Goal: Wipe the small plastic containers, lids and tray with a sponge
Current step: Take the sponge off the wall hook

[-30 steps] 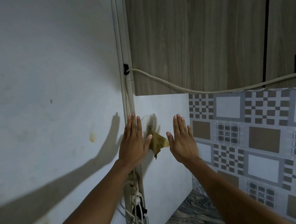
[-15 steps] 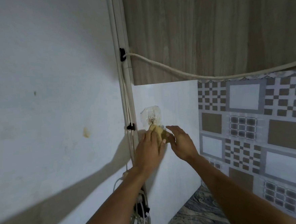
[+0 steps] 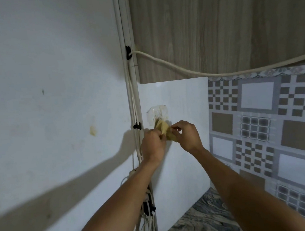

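Note:
A thin yellow-brown sponge cloth (image 3: 164, 129) hangs from a clear plastic wall hook (image 3: 157, 114) stuck on the white wall panel. My left hand (image 3: 153, 145) pinches the cloth's left side just below the hook. My right hand (image 3: 185, 135) pinches its right side with curled fingers. Both hands meet at the cloth. No containers, lids or tray are in view.
White cables (image 3: 136, 134) run down a corner strip left of the hook, bundled near the bottom (image 3: 147, 213). A thick white cord (image 3: 190, 71) sags across a wooden cabinet (image 3: 214, 26). Patterned tiles (image 3: 266, 121) cover the right wall. A marbled counter (image 3: 202, 220) lies below.
A second ago both hands were flat against the wall beside the hanging cloth. They have since dropped, closed in and taken hold of the cloth under the hook.

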